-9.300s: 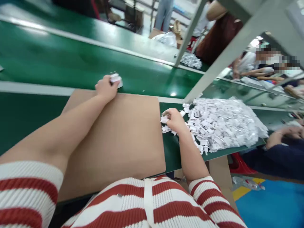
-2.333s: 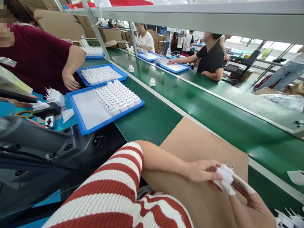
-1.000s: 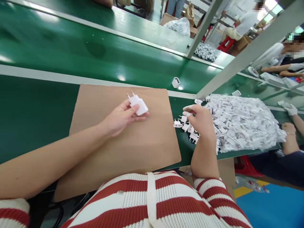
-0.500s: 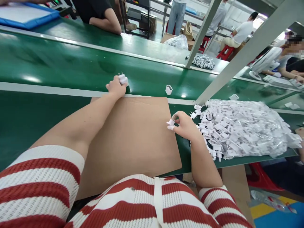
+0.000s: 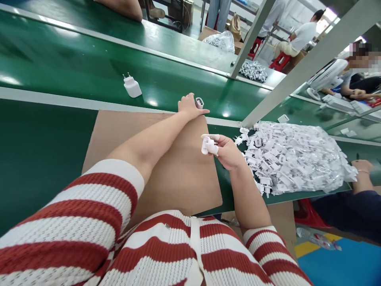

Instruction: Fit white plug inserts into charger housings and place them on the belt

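My left hand (image 5: pixel 188 105) is stretched out to the green belt, its thumb and fingers apart around a white charger housing (image 5: pixel 199 103) with an open end. Whether the fingers touch the housing is hard to tell. In my right hand (image 5: pixel 228 153), over the cardboard's right edge, a small white plug piece (image 5: pixel 205 145) is pinched between thumb and finger, which wear pale finger covers. Farther left on the belt lies a white plug charger (image 5: pixel 131 86), its two pins pointing away from me. A brown cardboard sheet (image 5: pixel 166 171) lies before me under my forearms.
A clear plastic bag (image 5: pixel 315 155) spills many white plug pieces (image 5: pixel 262 159) at the right. A slanted metal post (image 5: pixel 285 79) rises beside it. Grey parts (image 5: pixel 253 71) are heaped beyond the belt. Another person's arm (image 5: pixel 363 174) is at the far right; others sit farther back.
My left hand has let go of the plug charger on the belt and moved right to the housing. The right hand has turned its plug piece. The view has shifted slightly.
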The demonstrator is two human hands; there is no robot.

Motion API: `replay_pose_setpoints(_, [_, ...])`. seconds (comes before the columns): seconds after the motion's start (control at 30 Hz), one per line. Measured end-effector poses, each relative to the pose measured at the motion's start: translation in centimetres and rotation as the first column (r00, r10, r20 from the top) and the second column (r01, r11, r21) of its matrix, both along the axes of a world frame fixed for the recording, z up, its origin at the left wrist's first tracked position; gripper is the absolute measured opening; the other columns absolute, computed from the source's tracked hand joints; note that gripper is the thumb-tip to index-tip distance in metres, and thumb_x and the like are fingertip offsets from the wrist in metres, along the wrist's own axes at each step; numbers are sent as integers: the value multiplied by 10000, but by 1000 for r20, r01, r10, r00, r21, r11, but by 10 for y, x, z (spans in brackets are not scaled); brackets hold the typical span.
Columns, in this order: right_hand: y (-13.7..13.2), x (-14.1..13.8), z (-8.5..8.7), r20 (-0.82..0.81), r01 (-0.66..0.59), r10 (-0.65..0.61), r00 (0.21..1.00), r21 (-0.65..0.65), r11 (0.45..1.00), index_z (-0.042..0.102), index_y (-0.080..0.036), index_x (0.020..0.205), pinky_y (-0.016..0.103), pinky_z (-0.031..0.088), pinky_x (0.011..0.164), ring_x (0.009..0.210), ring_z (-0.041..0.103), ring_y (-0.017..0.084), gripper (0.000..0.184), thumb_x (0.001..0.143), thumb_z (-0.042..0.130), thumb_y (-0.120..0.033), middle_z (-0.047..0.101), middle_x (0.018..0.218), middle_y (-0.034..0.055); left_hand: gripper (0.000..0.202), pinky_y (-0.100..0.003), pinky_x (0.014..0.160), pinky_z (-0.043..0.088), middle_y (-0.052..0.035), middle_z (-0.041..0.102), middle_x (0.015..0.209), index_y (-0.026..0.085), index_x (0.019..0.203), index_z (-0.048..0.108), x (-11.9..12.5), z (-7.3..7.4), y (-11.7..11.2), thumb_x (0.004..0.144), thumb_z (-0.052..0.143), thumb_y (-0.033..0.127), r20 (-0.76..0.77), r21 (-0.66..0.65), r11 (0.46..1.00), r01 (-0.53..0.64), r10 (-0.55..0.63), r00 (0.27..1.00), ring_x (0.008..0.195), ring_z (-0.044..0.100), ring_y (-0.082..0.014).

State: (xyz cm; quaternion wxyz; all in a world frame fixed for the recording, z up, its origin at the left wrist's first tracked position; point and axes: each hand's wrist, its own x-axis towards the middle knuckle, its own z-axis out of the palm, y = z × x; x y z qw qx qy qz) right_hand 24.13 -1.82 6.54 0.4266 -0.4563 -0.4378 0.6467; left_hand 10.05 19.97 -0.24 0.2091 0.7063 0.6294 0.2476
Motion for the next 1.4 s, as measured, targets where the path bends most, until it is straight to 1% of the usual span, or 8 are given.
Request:
replay_pose_setpoints(0.2, [0, 1, 1, -29, 43, -43, 999, 2, 999, 768, -243, 1048, 241, 512, 655, 844, 691, 150, 513, 602, 970, -397, 766, 963, 14, 608, -486, 1189, 381, -216, 578, 1480, 69, 1504, 516, -11, 10, -11, 940, 592, 281, 2, 83, 984, 156, -157, 988, 1377, 516, -367])
replay_pose_setpoints(0.37, [3, -1, -10, 189, 240, -314, 930, 332, 912, 754, -242, 963, 314, 582, 762, 826, 691, 160, 295, 740, 882, -388, 761, 934, 11, 740, -440, 1134, 468, -108, 651, 1410, 183, 1637, 370, -64, 11, -94, 946, 579, 349, 90, 132, 896, 424, -437, 895, 1281, 598, -301])
replay_pose_setpoints(0.5, [-3, -6, -18, 439, 57, -347, 829, 551, 833, 777, -273, 1062, 338, 594, 864, 942, 704, 172, 194, 881, 779, -342, 765, 1080, 19, 698, -463, 1126, 456, -93, 716, 1272, 209, 1626, 371, -98, 6, -168, 988, 559, 419, 155, 144, 800, 583, -600, 785, 1204, 644, -294])
replay_pose_setpoints(0.6, [-9, -15, -22, 550, -99, -313, 774, 593, 799, 741, -279, 1165, 359, 603, 896, 954, 715, 185, 251, 922, 747, -342, 761, 1114, 28, 728, -451, 1099, 464, -99, 703, 1308, 219, 1590, 403, -106, 1, -194, 946, 643, 460, 222, 130, 812, 569, -583, 781, 1203, 634, -289])
replay_pose_setpoints(0.73, [-13, -28, -27, 649, -302, -369, 665, 686, 662, 724, -267, 1169, 390, 595, 921, 1006, 708, 223, 190, 1017, 618, -310, 738, 1080, 74, 488, -396, 968, 512, -97, 716, 1140, 189, 1206, 666, -105, -3, -195, 872, 715, 541, 290, 116, 869, 482, -493, 820, 1061, 638, -268])
replay_pose_setpoints(0.9, [-10, -38, -38, 725, -483, -403, 559, 679, 553, 688, -236, 1237, 407, 573, 942, 1089, 671, 256, 263, 1054, 500, -226, 698, 1102, 117, 304, -371, 865, 496, -53, 666, 886, 198, 908, 666, -103, 0, -189, 896, 662, 502, 302, 148, 841, 520, -539, 786, 911, 614, -242])
replay_pose_setpoints(1.23, [-11, -42, -37, 770, -455, -375, 515, 617, 642, 659, -280, 1290, 464, 550, 967, 1091, 654, 290, 293, 1059, 479, -289, 661, 1150, 128, 270, -370, 822, 456, -67, 624, 841, 179, 867, 648, -105, 1, -190, 893, 673, 446, 339, 143, 838, 527, -542, 769, 860, 569, -236])
replay_pose_setpoints(1.4, [-9, -43, -36, 794, -515, -410, 449, 605, 608, 671, -266, 1240, 455, 547, 938, 1083, 634, 294, 283, 1046, 467, -233, 656, 1114, 123, 255, -381, 822, 450, -66, 609, 817, 193, 819, 601, -104, 1, -189, 897, 668, 427, 325, 160, 835, 527, -549, 770, 827, 561, -233])
